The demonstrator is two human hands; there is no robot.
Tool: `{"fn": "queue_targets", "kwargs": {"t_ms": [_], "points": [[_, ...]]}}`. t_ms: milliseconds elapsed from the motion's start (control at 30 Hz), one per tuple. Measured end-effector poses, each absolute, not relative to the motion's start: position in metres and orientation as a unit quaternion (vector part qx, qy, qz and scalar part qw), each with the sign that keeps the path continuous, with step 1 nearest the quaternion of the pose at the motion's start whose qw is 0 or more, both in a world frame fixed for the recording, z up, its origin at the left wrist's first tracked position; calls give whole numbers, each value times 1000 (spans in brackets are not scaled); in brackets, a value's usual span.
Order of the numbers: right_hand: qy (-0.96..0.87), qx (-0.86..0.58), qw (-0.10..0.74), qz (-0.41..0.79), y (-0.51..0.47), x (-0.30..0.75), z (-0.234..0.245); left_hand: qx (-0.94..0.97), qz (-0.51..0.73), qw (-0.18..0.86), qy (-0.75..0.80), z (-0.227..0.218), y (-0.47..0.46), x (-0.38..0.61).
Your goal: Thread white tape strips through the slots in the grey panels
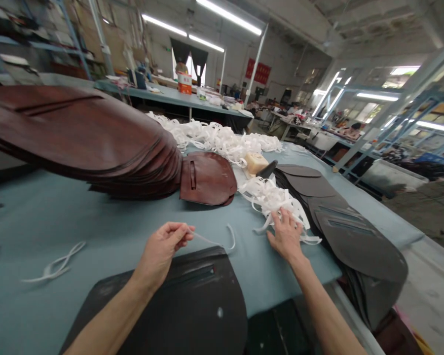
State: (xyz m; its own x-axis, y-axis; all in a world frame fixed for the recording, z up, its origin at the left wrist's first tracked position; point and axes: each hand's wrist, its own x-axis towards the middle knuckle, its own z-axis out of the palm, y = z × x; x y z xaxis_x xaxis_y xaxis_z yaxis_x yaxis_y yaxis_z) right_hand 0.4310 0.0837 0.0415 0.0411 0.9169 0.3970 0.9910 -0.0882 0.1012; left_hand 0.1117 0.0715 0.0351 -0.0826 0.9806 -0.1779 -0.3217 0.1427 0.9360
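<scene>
bright overhead tube lights (229,16); edges blurred, stretched

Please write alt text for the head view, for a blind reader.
A person's left hand holds a white strip near a dark panel; the right hand touches a pile of white strips beside stacked grey panels on a blue-green table.

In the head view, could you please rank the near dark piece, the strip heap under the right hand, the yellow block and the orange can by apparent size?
1. Near dark piece
2. Strip heap
3. Yellow block and orange can: too alike to rank; the can stands farther away.
</scene>
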Motion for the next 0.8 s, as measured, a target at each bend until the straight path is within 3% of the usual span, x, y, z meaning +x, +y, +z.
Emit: {"fn": "queue_targets", "kwargs": {"t_ms": [100, 167, 267, 367, 500, 633, 800], "points": [[-673, -677, 231, -187, 64, 387, 62, 363, 540, 584, 485, 44, 55, 107], [-752, -585, 281, -113, 48, 348, 69, 361, 531, 615, 458, 52, 46, 114], [-861, -444, 229, 99, 32, 307, 66, 306, 550, 656, 416, 60, 37, 114], [-850, -437, 199, 218, 30, 301, 59, 256, 583, 628, 447, 55, 28, 86], [-845, -438, 180, 250, 38, 311, 49, 296, 546, 553, 556, 35, 3, 34], [-831, -474, 149, 250, 43, 307, 35, 375, 427, 457, 684, 23, -22, 2], [-778, -549, 143, 270, 49, 303, 21, 433, 338, 391, 739, 20, -32, -14]]}}
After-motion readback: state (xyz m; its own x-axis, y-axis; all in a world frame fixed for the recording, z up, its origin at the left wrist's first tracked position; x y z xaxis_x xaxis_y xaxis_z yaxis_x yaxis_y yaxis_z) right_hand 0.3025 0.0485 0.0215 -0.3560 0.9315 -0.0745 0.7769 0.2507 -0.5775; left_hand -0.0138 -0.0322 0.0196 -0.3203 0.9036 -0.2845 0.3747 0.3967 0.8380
